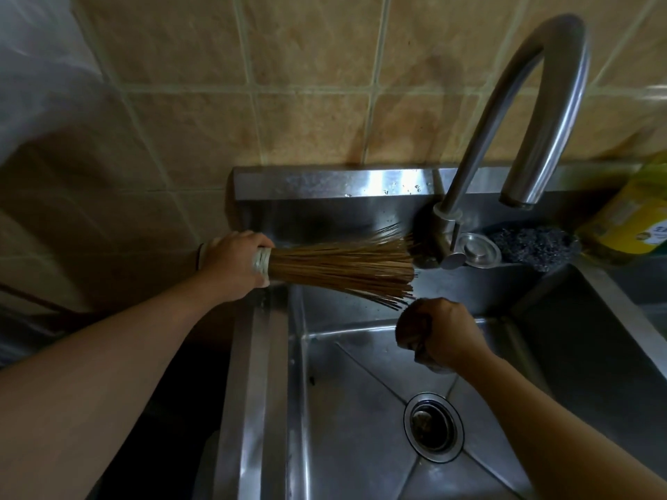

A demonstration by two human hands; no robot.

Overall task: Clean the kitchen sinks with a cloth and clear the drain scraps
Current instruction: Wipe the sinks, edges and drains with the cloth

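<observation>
My left hand (234, 263) grips the bound end of a bamboo whisk brush (343, 268), held level above the sink's back left corner with its bristles pointing right toward the tap base. My right hand (442, 332) is curled round a dark wadded cloth (411, 332) just below the bristle tips, over the left steel sink (325, 409). The round drain strainer (433, 425) lies in the basin floor below my right wrist, dark inside; what it holds I cannot make out.
A curved steel tap (534, 102) rises behind the sinks. A steel wool pad (534, 245) and a yellow detergent bottle (628, 225) sit on the back ledge at right. The second basin (595, 337) opens to the right. Tiled wall behind.
</observation>
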